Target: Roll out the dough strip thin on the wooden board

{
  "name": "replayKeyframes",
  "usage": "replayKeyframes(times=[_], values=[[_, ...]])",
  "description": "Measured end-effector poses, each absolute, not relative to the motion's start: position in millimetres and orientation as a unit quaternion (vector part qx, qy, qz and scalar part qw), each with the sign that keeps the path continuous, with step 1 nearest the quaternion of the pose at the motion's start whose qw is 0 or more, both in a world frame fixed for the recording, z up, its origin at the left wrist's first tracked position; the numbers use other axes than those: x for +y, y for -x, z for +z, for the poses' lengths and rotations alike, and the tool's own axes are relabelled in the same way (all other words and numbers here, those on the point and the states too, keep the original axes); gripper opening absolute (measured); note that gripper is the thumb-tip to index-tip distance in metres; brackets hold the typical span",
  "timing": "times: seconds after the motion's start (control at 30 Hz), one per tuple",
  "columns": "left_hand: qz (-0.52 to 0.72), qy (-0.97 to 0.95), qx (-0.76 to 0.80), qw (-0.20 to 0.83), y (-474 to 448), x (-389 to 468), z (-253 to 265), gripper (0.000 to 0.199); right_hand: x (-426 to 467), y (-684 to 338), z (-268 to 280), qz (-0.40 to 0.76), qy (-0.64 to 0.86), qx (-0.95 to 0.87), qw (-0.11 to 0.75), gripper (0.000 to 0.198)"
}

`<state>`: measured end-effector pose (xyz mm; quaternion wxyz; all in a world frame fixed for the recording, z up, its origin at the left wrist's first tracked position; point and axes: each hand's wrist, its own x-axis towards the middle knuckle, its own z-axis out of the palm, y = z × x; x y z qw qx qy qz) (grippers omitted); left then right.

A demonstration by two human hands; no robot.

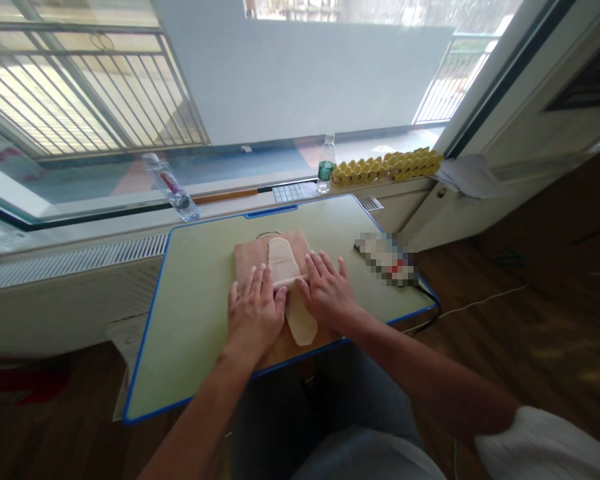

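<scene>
A long, flat strip of pale dough (301, 321) lies lengthwise on a wooden board (249, 257). Across its middle runs a thin, light rolling pin (289, 281), mostly covered by my hands. My left hand (254, 307) rests palm down over the pin's left end, fingers stretched forward. Over the right end lies my right hand (329, 287), also flat, with its fingers extended. Both thumbs point inward near the dough. The dough shows beyond the pin and on the near side, between my wrists.
The board sits on a pale green folding table (190, 320) with a blue edge. A pixelated object (387, 259) with a black cable lies at right. Along the windowsill are a tilted bottle (173, 189), an upright bottle (326, 165) and yellow egg trays (387, 167).
</scene>
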<state>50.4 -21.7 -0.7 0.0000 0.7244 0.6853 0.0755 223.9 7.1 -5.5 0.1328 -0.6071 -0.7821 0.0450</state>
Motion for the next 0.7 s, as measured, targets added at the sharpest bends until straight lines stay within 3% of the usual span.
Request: replayKeyframes(times=[0.2,0.5,0.7], values=[[0.062,-0.738,0.672,0.029,-43,-2,3,0.067,30,-220,0,0.045,0.598,-0.790,0.126,0.059],[0.046,-0.690,0.716,0.097,-27,93,6,0.071,129,-198,3,0.111,0.611,-0.777,0.104,0.070],[0.050,-0.662,0.736,0.133,-17,131,2,0.076,164,-190,7,0.133,0.620,-0.765,0.115,0.067]])
